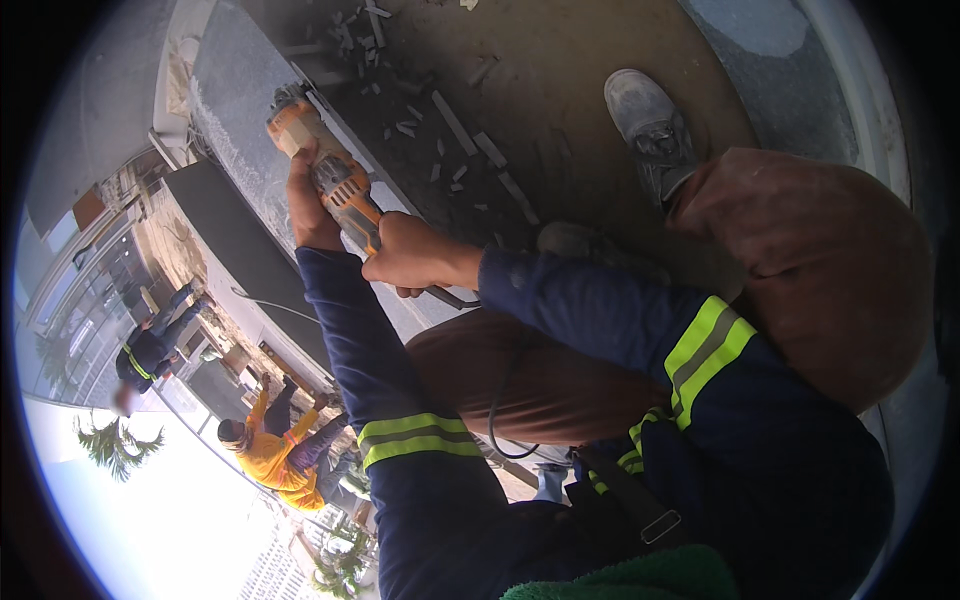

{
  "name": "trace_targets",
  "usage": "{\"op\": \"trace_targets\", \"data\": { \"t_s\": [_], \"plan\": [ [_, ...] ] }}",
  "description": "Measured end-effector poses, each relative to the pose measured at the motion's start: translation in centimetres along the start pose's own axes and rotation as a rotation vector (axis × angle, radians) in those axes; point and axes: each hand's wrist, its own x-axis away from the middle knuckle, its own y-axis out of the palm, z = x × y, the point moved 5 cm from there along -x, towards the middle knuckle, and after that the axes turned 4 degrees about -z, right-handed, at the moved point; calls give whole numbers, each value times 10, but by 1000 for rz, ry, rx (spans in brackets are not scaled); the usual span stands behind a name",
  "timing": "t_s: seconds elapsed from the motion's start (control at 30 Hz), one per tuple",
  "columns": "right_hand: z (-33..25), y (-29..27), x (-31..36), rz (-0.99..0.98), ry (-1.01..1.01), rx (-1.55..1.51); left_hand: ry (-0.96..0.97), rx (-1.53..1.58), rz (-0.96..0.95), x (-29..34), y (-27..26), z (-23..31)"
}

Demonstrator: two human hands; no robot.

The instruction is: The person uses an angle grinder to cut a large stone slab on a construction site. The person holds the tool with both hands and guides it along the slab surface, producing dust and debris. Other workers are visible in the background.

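An orange and grey angle grinder (345,190), dusty at its head, lies across both my hands at the upper left. My left hand (312,195) is wrapped round its front body. Farther back, my right hand (420,250) closes round the rear handle, and a dark cord runs from that end. The grinder's head is over the edge of a long grey slab (240,90). Its disc cannot be made out, and I cannot tell whether it touches the slab.
Broken strips (455,122) and chips litter the brown floor beside the slab. My dusty shoe (645,115) stands at the upper right. A dark panel (235,240) runs along the left. Beyond it are a person in yellow (275,450) and a person in a dark reflective jacket (145,355).
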Motion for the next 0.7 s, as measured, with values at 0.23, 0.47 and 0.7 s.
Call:
{"op": "trace_targets", "data": {
  "t_s": [0.23,0.47,0.7],
  "plan": [
    [1,-1,-7,-9,-5,-15,-9,-7,7,-10,-8,-1],
    [-1,0,3,7,27,2,-26,3,-3,0,0,-1],
    [-1,3,8,11,13,3,-8,-2,-22,4,1,1]
  ]
}}
